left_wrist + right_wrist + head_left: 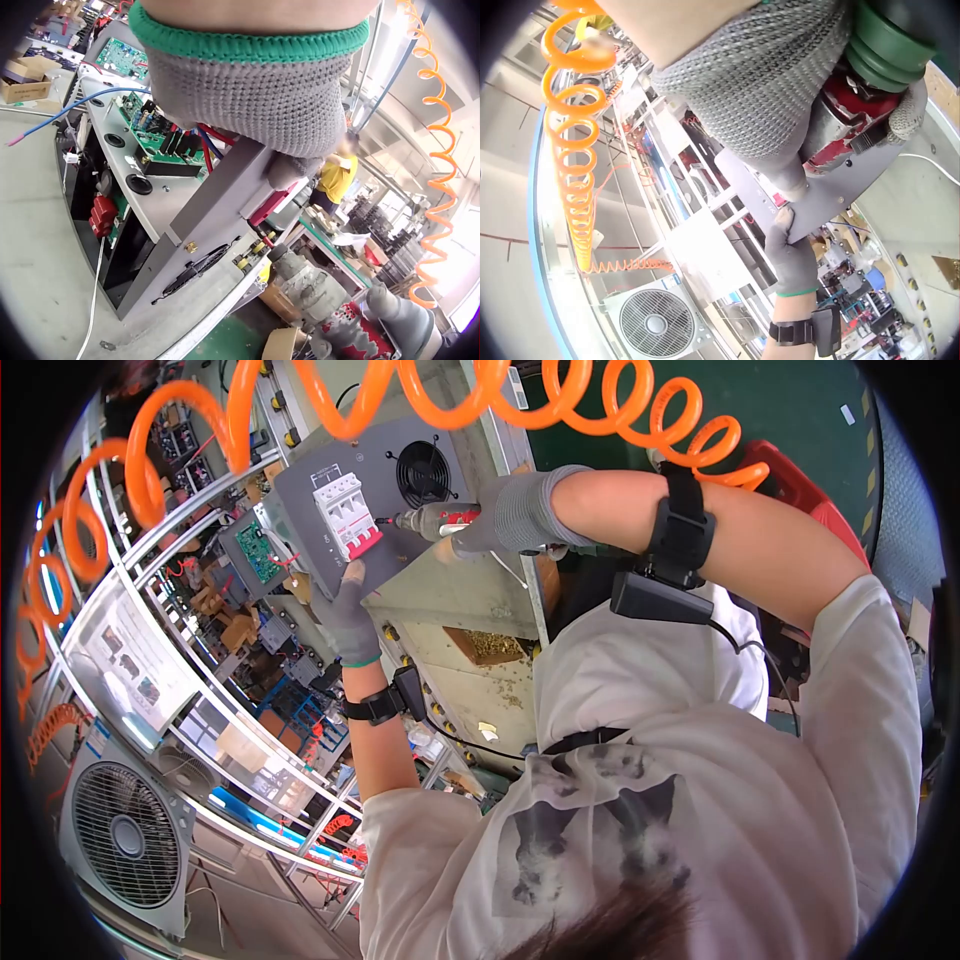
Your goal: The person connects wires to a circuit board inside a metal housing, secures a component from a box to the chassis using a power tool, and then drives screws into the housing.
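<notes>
A grey panel (300, 510) carries a white breaker (345, 505) with red switches and a round black fan guard (422, 472). My gloved left hand (350, 622) grips the panel's edge, thumb at the breaker's red end; in the left wrist view that hand (247, 97) lies over the edge of the panel (206, 206). The gloved right hand (515, 510) holds a red and grey power driver (435, 520), its tip pointing at the breaker's side. Whether the tip touches is unclear. In the right wrist view the right hand (757, 82) is wrapped round the driver (851, 112).
An orange coiled hose (345, 410) hangs across the top of the head view. Behind the panel are a green circuit board (258, 550) and, in the left wrist view, loose wires (67, 112). A tray of small brass-coloured parts (490, 646) lies on the bench (440, 610).
</notes>
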Demonstrator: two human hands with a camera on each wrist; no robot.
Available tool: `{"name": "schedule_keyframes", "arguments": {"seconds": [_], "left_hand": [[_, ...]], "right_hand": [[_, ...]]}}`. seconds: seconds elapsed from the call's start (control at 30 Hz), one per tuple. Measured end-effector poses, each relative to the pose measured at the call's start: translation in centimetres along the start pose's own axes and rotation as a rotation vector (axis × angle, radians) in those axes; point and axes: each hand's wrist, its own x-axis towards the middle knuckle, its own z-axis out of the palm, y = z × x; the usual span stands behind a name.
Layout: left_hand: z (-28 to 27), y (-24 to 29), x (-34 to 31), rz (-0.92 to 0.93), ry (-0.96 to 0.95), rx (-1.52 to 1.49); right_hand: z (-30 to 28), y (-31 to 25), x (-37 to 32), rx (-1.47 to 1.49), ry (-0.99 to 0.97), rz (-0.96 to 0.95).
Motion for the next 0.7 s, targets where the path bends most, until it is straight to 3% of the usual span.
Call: {"name": "schedule_keyframes", "arguments": {"seconds": [0.6,0.7], "left_hand": [[0.0,0.8,-0.2,-0.063,0.026,0.072],[-0.9,-1.3,0.4,-0.018,0.004,-0.021]], "right_hand": [[0.1,-0.8,0.0,0.000,0.027,0.006],[0.2,-0.7,0.2,-0.068,0.053,-0.035]]}}
